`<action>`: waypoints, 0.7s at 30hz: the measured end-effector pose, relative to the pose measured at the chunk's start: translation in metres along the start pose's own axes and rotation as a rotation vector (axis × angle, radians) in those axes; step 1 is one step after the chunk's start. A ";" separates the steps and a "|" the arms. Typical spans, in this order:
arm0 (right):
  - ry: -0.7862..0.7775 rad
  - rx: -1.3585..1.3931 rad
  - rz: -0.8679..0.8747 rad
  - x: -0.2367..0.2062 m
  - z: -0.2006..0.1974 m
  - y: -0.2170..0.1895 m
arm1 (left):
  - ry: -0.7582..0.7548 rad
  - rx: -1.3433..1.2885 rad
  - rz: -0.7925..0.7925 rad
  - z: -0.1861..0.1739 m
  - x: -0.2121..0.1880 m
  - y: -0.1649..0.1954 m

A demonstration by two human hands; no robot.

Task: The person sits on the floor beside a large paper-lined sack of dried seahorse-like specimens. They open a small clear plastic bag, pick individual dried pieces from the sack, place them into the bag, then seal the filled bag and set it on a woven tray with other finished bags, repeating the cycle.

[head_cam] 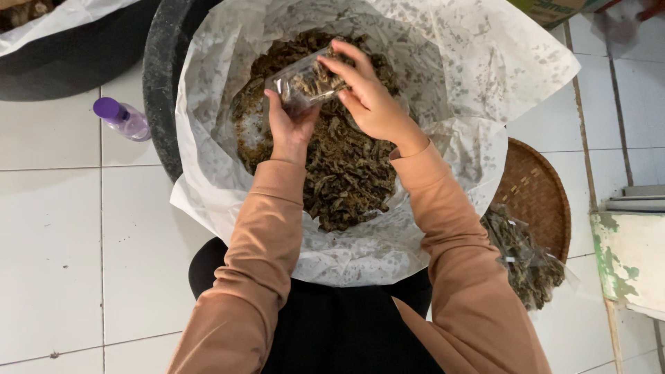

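A small clear plastic bag (308,82), partly filled with dark dried leaves, is being held above the lined tub. Filled clear bags (526,260) are lying against a woven tray at the right. A purple-capped bottle (122,118) is lying on the tiled floor, left. A green-and-brown cardboard box corner (554,10) is showing top right.

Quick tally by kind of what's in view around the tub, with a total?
Black tubs lined with white paper: 2, the near tub and the far tub
Clear bags of dried leaves: 2, the held bag in both the left hand and the right hand, and the filled bag
Purple-capped bottle: 1
Woven tray: 1
Total: 6
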State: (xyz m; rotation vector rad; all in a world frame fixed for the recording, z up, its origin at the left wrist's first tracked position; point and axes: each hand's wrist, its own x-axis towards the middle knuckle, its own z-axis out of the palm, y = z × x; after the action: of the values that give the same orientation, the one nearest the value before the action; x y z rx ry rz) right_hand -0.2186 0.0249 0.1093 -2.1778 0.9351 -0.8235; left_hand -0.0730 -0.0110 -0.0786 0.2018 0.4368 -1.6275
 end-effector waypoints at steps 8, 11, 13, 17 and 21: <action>-0.061 0.048 0.044 -0.010 -0.001 0.025 | -0.148 0.104 0.012 -0.013 0.014 0.000; -0.062 -0.101 -0.134 -0.010 -0.007 0.030 | -0.182 0.150 -0.014 -0.007 0.009 0.000; 0.008 -0.267 -0.042 -0.012 -0.006 0.029 | -0.125 0.185 -0.075 0.002 -0.001 -0.001; -0.014 -0.277 -0.041 -0.026 -0.004 0.024 | -0.266 0.316 -0.128 0.024 -0.023 -0.007; -0.008 -0.182 -0.155 -0.054 -0.023 0.019 | -0.294 0.399 -0.178 0.028 -0.040 -0.027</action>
State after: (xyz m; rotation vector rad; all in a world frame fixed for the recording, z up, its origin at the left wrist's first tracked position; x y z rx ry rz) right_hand -0.2721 0.0498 0.0937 -2.4345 0.8750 -0.8291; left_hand -0.0913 0.0163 -0.0332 0.2218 -0.1023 -1.8746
